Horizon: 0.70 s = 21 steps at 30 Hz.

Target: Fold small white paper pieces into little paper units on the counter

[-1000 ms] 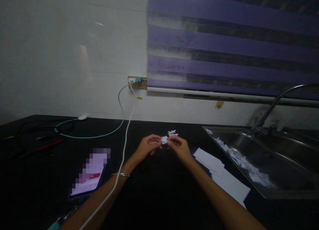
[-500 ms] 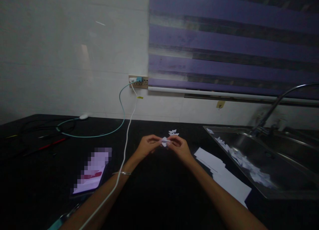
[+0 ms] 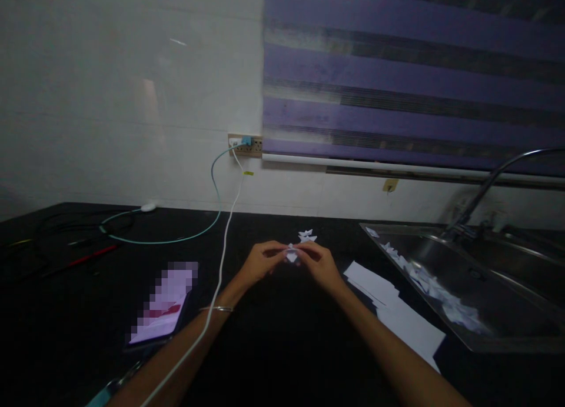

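Between my two hands is a small folded piece of white paper (image 3: 291,254), held above the dark countertop (image 3: 282,348). My left hand (image 3: 263,260) pinches its left side with thumb and fingers. On the opposite side, my right hand (image 3: 318,263) pinches it the same way. Just beyond my right fingers stand small white folded paper boats (image 3: 306,235), partly hidden by that hand. To the right of my right forearm lie loose sheets of white paper (image 3: 410,327), overlapping one another.
A steel sink (image 3: 507,277) with a curved faucet (image 3: 481,189) is at the right; many folded paper pieces (image 3: 436,292) line its near edge. A phone (image 3: 163,307) lies at left. A white cable (image 3: 224,248) crosses over my left forearm from the wall socket (image 3: 245,144).
The folded paper between my fingers has changed shape slightly, its side points now less spread. My fingertips have shifted a little on it; everything else stays in place.
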Available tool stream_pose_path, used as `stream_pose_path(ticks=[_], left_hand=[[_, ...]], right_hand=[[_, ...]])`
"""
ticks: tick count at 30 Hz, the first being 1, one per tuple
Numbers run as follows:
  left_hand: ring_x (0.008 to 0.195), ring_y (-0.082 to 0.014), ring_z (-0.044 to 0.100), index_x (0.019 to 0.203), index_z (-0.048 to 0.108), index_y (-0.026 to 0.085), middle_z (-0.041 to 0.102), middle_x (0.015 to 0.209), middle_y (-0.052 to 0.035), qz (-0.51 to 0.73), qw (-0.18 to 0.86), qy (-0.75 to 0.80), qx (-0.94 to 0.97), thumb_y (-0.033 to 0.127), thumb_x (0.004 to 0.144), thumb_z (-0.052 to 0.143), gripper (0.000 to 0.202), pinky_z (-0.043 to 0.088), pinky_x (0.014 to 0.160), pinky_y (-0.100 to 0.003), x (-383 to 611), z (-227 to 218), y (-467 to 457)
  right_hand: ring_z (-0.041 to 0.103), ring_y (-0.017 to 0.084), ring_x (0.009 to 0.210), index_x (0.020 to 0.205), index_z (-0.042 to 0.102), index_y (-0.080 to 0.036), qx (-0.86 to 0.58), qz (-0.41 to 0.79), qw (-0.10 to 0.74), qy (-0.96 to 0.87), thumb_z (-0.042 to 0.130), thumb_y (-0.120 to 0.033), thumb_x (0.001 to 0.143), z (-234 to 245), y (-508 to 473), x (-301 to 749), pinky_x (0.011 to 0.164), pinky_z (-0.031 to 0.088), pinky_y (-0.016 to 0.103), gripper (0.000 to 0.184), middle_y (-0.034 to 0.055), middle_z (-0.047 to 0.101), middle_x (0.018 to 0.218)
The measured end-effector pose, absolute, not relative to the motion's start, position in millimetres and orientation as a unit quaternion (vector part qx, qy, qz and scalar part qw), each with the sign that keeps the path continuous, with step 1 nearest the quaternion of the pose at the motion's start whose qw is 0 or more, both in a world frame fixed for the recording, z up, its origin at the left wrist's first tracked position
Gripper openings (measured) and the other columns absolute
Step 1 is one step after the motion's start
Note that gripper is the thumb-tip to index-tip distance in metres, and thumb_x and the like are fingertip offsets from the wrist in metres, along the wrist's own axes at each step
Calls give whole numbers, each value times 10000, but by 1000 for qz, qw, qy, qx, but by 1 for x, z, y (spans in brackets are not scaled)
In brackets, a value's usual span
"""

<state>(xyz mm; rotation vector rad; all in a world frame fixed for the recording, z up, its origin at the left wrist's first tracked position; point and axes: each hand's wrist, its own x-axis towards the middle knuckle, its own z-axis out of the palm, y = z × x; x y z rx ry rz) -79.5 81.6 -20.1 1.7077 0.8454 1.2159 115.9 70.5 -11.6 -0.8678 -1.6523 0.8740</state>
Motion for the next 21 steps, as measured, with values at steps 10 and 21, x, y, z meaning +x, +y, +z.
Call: stream_pose_path(ticks=[10,21], left_hand=[[734,-138,638,898,750,141,698,908,-80,516,352,330,707,257,816,664,166,495,618,-212,-80,-17,82],[839,-169,663,864,758,155,710,890,-79,506,328,305,737,289,796,709,158,506,761,-267,-81,-23,85]], right_hand=[[616,217,892,974,725,-233,-355,271,498,-744,556,-312,904,-17,71,118,680,542,332,200,81,650,986],[624,198,855,862,726,-198,-371,216,513,-743,676,-288,815,-13,70,118,782,508,341,113,61,669,880]])
